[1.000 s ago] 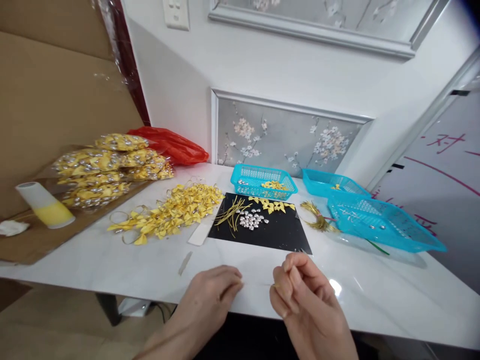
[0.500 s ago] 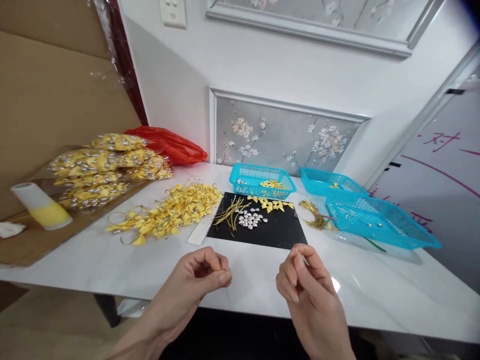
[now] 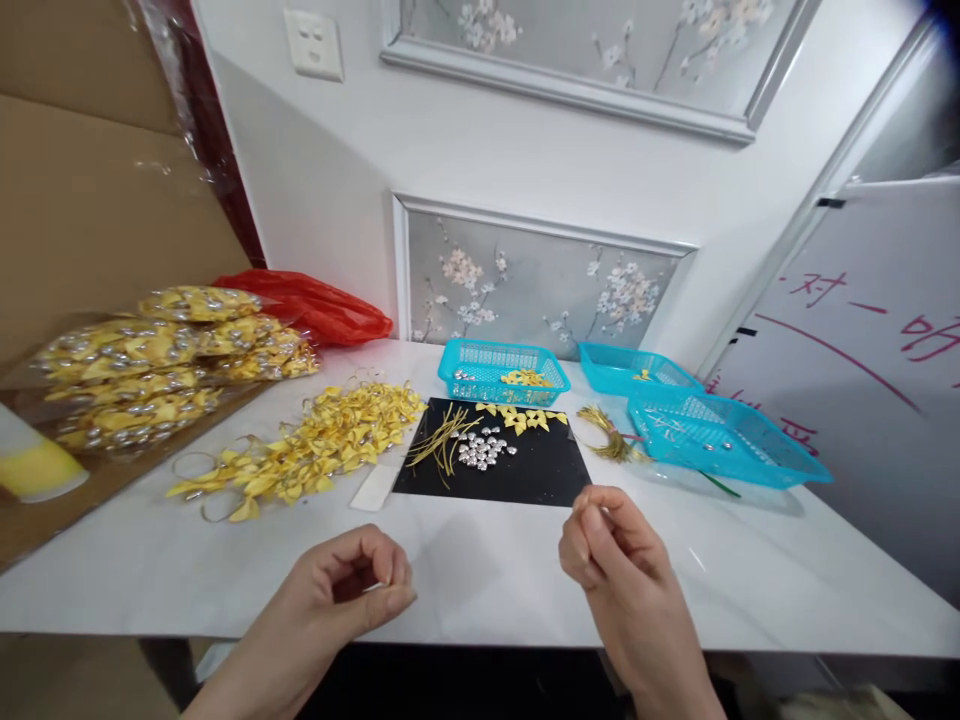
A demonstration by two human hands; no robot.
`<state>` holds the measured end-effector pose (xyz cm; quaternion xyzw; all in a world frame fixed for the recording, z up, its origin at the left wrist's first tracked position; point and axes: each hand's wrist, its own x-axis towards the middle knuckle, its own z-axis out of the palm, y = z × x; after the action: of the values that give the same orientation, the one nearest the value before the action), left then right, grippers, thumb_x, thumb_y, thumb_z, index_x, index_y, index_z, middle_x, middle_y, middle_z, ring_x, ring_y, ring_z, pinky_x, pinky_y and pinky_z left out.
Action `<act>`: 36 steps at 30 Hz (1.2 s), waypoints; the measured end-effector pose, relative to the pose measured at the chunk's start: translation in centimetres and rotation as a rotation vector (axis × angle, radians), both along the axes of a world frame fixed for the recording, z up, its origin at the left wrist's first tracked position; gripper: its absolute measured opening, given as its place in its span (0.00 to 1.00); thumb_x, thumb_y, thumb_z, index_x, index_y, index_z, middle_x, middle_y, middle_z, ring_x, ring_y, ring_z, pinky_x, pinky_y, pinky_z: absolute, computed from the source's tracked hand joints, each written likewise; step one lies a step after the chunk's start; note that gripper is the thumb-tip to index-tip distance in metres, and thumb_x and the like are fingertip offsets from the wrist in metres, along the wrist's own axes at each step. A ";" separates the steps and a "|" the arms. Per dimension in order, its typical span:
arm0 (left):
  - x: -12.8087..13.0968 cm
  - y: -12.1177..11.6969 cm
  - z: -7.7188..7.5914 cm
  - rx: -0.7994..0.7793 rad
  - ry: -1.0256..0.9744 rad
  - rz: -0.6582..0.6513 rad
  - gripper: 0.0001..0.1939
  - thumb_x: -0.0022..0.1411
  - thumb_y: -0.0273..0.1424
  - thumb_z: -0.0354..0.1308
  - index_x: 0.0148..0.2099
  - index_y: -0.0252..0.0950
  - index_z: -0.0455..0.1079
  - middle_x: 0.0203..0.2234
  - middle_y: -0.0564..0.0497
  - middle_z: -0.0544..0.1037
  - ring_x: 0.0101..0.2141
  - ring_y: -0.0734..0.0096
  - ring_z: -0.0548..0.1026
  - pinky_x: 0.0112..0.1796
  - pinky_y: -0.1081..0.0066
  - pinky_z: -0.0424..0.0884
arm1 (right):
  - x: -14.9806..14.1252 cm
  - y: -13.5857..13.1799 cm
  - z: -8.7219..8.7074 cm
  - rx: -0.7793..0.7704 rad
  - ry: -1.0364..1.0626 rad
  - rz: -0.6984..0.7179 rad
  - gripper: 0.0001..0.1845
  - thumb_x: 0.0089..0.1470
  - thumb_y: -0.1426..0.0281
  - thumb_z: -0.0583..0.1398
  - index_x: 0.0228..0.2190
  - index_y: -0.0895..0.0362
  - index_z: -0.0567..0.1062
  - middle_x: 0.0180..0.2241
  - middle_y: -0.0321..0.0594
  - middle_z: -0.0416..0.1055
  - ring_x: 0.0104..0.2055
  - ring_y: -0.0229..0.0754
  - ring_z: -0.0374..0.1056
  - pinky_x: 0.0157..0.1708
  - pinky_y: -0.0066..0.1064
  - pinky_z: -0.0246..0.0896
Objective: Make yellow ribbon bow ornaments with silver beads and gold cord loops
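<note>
My left hand (image 3: pixel 352 590) hovers over the near part of the white table with thumb and forefinger pinched together. To the right, my right hand (image 3: pixel 622 560) is closed in a similar pinch, just off the near right corner of a black mat (image 3: pixel 540 475). Whatever is between either set of fingertips is too small or hidden to make out. On the mat lie silver heart-shaped beads (image 3: pixel 484 450), yellow leaf-shaped pieces (image 3: pixel 525 418) in a row and thin olive-yellow cords (image 3: pixel 442 440). Left of it spreads a heap of yellow pieces with cord loops (image 3: pixel 322 440).
Blue plastic baskets (image 3: pixel 506 370) stand at the back and right. A cord bundle (image 3: pixel 611 435) lies beside the mat. Filled clear bags (image 3: pixel 142 370), a red plastic bag (image 3: pixel 307 305) and a white-and-yellow cone (image 3: pixel 34 465) are at the left. A white strip (image 3: pixel 375 488) touches the mat.
My hands have moved farther apart, both still pinched. The view has turned to the right, so the table things appear farther left and slightly lower.
</note>
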<state>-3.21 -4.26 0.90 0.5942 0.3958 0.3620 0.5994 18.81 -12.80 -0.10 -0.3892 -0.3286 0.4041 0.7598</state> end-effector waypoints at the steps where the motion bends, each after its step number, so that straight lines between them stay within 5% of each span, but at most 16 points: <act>1: 0.0 0.0 0.1 0.002 -0.010 0.004 0.15 0.45 0.32 0.71 0.22 0.37 0.65 0.21 0.55 0.71 0.25 0.72 0.66 0.27 0.74 0.61 | 0.4 -0.2 -0.1 -0.008 -0.021 -0.015 0.11 0.59 0.60 0.62 0.33 0.54 0.74 0.19 0.27 0.52 0.22 0.31 0.45 0.23 0.28 0.39; 7: 0.7 -0.1 0.0 -0.036 -0.065 -0.111 0.16 0.44 0.31 0.72 0.22 0.36 0.65 0.21 0.55 0.72 0.24 0.74 0.65 0.26 0.75 0.61 | 1.7 -0.6 -0.9 -0.030 -0.120 -0.108 0.12 0.57 0.59 0.63 0.33 0.55 0.74 0.22 0.30 0.57 0.23 0.31 0.48 0.23 0.27 0.42; 13: 2.9 0.4 -1.2 -0.075 -0.148 -0.015 0.15 0.47 0.32 0.71 0.25 0.37 0.66 0.22 0.56 0.72 0.27 0.72 0.67 0.32 0.74 0.65 | 2.4 0.2 -1.5 -0.147 -0.197 -0.139 0.18 0.55 0.53 0.63 0.33 0.56 0.72 0.21 0.28 0.53 0.22 0.30 0.45 0.21 0.25 0.41; 17: 4.3 1.3 -1.6 0.052 -0.066 0.043 0.10 0.51 0.34 0.69 0.28 0.37 0.70 0.25 0.54 0.74 0.30 0.70 0.69 0.34 0.73 0.65 | 6.0 1.3 -0.6 -0.179 -0.330 -0.265 0.21 0.54 0.52 0.63 0.42 0.52 0.68 0.19 0.25 0.52 0.20 0.31 0.46 0.20 0.23 0.41; 21: 4.9 1.7 -1.5 0.027 -0.100 0.083 0.11 0.50 0.36 0.69 0.28 0.37 0.71 0.25 0.54 0.73 0.30 0.69 0.69 0.35 0.71 0.67 | 11.3 5.0 0.6 -0.274 -0.585 -0.380 0.19 0.60 0.54 0.58 0.43 0.55 0.69 0.22 0.28 0.61 0.21 0.31 0.55 0.20 0.22 0.51; 24: 5.2 1.4 -1.8 0.016 -0.116 0.091 0.12 0.48 0.38 0.69 0.27 0.37 0.71 0.25 0.54 0.73 0.29 0.69 0.69 0.34 0.71 0.67 | 13.8 9.2 0.7 -0.454 -0.835 -0.334 0.14 0.62 0.62 0.59 0.44 0.59 0.73 0.40 0.40 0.72 0.35 0.38 0.70 0.34 0.32 0.70; 28: 5.2 1.0 -2.3 -0.013 -0.099 0.052 0.13 0.48 0.39 0.69 0.27 0.37 0.71 0.23 0.55 0.73 0.28 0.69 0.69 0.33 0.72 0.66 | 14.4 14.0 -0.2 -0.655 -1.102 -0.299 0.17 0.62 0.64 0.60 0.49 0.58 0.72 0.51 0.43 0.70 0.47 0.46 0.70 0.45 0.42 0.70; 36: 4.7 1.3 -3.1 -0.019 -0.099 0.004 0.10 0.53 0.37 0.66 0.28 0.37 0.71 0.23 0.54 0.73 0.29 0.68 0.70 0.34 0.71 0.64 | 15.5 18.2 -2.0 -0.951 -1.442 -0.310 0.17 0.62 0.64 0.60 0.51 0.57 0.71 0.51 0.45 0.69 0.48 0.45 0.70 0.46 0.43 0.69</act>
<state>1.44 -3.00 -2.17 0.5689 0.3705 0.3884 0.6231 34.33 5.40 -2.06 -0.8655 -0.4688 0.0460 0.1706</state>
